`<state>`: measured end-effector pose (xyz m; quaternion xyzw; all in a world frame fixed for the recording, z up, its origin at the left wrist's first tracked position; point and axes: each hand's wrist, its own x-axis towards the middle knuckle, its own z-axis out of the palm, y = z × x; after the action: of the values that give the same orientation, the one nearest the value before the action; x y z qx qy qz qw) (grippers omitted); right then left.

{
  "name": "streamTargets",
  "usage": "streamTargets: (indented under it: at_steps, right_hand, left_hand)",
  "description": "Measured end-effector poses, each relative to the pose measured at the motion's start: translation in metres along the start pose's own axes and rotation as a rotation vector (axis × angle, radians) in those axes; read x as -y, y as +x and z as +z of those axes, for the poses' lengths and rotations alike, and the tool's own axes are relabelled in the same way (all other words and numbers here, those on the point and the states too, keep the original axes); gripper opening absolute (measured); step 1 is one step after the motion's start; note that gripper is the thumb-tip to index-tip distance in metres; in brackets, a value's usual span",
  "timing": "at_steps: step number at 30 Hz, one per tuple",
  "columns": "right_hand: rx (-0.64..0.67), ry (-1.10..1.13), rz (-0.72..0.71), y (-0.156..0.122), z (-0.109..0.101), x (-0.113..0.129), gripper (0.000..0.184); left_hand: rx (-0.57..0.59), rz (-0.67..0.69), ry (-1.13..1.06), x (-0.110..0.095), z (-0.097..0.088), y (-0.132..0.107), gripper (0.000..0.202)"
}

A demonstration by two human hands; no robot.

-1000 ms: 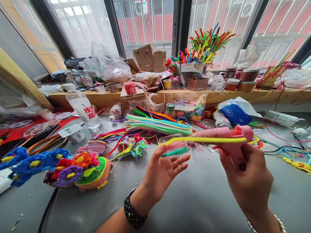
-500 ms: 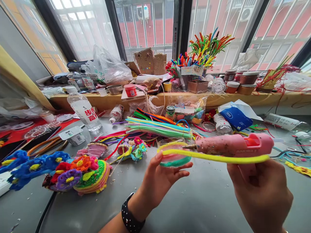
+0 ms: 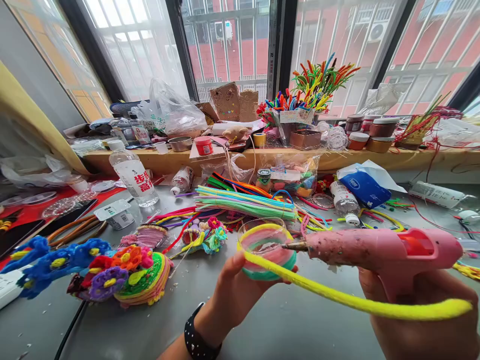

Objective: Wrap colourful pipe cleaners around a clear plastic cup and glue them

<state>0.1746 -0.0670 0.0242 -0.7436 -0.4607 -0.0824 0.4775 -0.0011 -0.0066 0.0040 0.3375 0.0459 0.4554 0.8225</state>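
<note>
My left hand (image 3: 234, 295) is closed around a clear plastic cup (image 3: 261, 229), tilted above the table. Rings of green, pink and yellow pipe cleaner circle its wall. From the cup's near side a long yellow pipe cleaner (image 3: 337, 293) stretches to the right, its far end lying in front of my other hand. My right hand (image 3: 423, 332) grips a pink hot glue gun (image 3: 360, 247) by its handle. The gun's metal nozzle points left, close to the cup's wall; I cannot tell whether it touches.
Bundled pipe cleaners (image 3: 245, 202) lie behind the cup. On the left are pipe-cleaner flowers (image 3: 108, 277), a plastic bottle (image 3: 134, 175) and a small tub (image 3: 115, 214). A blue tissue pack (image 3: 363, 186) rests at the right. Jars and bags crowd the wooden sill (image 3: 168, 159).
The glue gun has moved right and slightly down. The yellow pipe cleaner's free end has dropped and swung right. The cup is turned so more of its rim and inside show.
</note>
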Motion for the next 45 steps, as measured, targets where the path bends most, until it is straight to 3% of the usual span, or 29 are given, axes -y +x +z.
streamTargets:
  at_steps: [3, 14, 45]
  right_hand:
    - [-0.066, -0.013, 0.063, -0.001, 0.003, -0.005, 0.038]
    - [-0.098, 0.016, -0.025, 0.000, 0.004, -0.008, 0.036]
    - [-0.038, 0.095, -0.070, 0.008, 0.001, -0.012, 0.033]
  left_hand:
    - [0.001, 0.008, 0.009, 0.000, 0.000, -0.001, 0.047]
    - [-0.002, -0.007, 0.007, -0.001, 0.001, -0.002, 0.046]
    - [-0.033, -0.028, -0.005, -0.003, 0.005, -0.003, 0.053]
